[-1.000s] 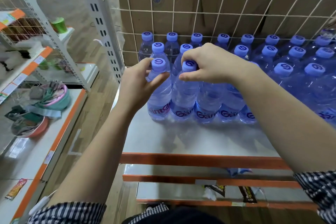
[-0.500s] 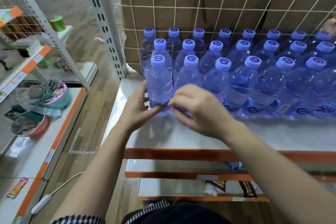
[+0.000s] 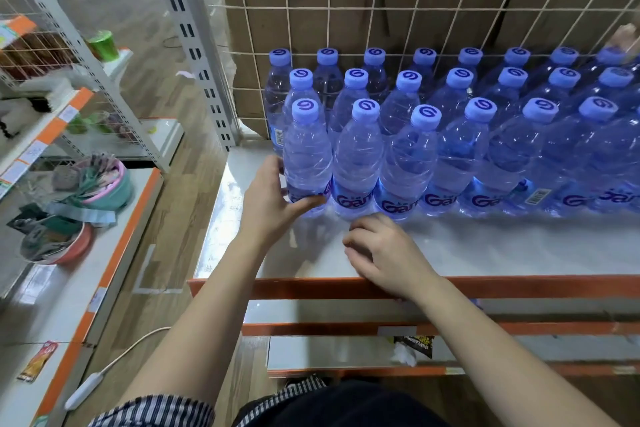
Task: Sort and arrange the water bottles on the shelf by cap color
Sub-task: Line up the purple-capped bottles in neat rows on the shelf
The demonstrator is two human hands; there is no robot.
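Well, lots of water bottles (image 3: 450,149) are standing up straight on the shelf (image 3: 485,250). They are making three rows along its back edge, from the left edge off to the right, and they are touching side by side. Each bottle is see-through with a blue tint, and each one is wearing a light purple-blue cap (image 3: 365,111). All the caps in view are showing the same color.

Every cap is carrying a dark purple swirl on top. Low down, the front bottles are wearing blue labels (image 3: 349,199) with purple letters reading "Gan". The rest of the word is curving out of sight. One bottle farther right is showing a black barcode (image 3: 536,196) on a white patch.

The left hand (image 3: 273,204) is gripping the front bottle (image 3: 306,156) nearest the left edge. It is holding it low down, with the thumb lying across the label and the fingers going round behind. The right hand (image 3: 384,253) is resting on the bare shelf, just in front of the next two front bottles. I cannot tell if it is touching them. Its fingers are curling under and holding nothing. Its wrist is lying over the orange front edge (image 3: 294,288).
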